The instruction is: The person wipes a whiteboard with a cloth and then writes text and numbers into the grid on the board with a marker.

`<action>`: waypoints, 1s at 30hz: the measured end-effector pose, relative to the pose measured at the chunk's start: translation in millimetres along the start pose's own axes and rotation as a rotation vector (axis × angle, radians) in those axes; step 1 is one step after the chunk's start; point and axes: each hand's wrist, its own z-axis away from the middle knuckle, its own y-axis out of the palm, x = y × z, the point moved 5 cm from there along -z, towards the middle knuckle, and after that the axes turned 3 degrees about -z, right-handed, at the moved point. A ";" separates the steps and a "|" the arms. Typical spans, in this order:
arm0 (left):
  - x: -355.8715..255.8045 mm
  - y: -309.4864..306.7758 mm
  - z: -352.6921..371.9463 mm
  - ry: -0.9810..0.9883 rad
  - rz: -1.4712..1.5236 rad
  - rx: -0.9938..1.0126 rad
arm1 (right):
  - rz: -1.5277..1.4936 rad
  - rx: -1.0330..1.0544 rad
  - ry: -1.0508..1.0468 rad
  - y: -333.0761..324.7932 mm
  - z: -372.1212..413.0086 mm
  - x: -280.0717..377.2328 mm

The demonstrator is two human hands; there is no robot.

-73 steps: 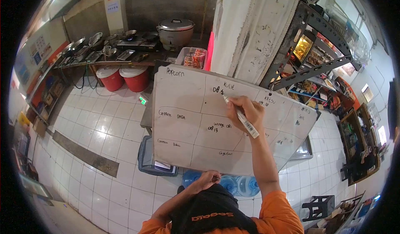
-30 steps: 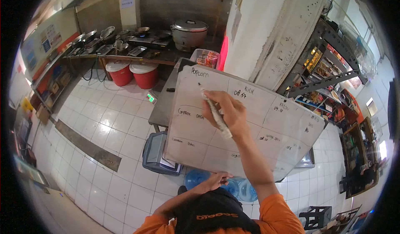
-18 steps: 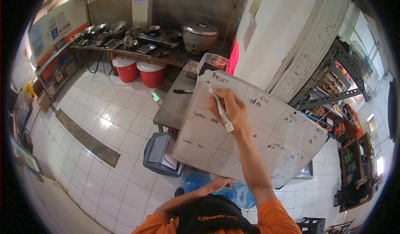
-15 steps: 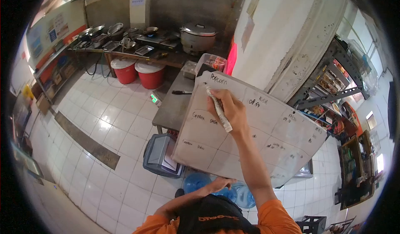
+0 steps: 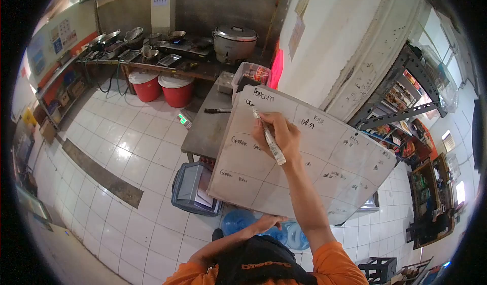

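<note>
In my head view, a large whiteboard (image 5: 279, 199) is in front of me, its dividing lines making many boxes, with a pale pillar (image 5: 355, 36) behind it. At its left is a metal worktop (image 5: 205, 130), on which lies a dark long thing (image 5: 217, 111). The floor (image 5: 119, 219) is of white tiles. Farther away, a long worktop carries pans (image 5: 134, 35) and a big lidded pot (image 5: 234, 44); two red buckets (image 5: 176, 92) with white lids stand under its front edge. On the right there is a dark metal rack (image 5: 403, 115).

On the board I can read "Popcorn", "Kulit" with 08.57, and "Geprek Dada". Under "Popcorn" there are short black marks, which look like the first digits of a number. Other words are too small to read surely. My black apron (image 5: 258, 257) bears orange letters, upside down to this view.

The white marker (image 5: 272, 145) is in my right hand (image 5: 280, 133), pinched between the thumb and fingers, with its tip just below "Popcorn". My left hand (image 5: 266, 224) is well apart from it, near the lower edge of the board and above the blue bottles (image 5: 238, 222); I cannot tell whether it grips the edge.
</note>
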 end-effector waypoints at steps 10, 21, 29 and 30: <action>-16.2 3.5 5.6 -0.007 -0.046 -0.001 | 0.087 -0.028 -0.017 -2.0 -1.7 1.5; 23.3 -14.3 -14.5 -0.052 0.106 0.020 | 0.075 -0.049 -0.016 -14.7 0.6 8.6; 4.8 -7.4 -9.5 -0.041 0.083 0.005 | 0.125 -0.046 -0.081 -13.0 1.6 -2.4; 6.1 -6.5 -8.5 -0.044 0.066 0.001 | 0.122 -0.043 -0.075 -12.8 2.0 -2.9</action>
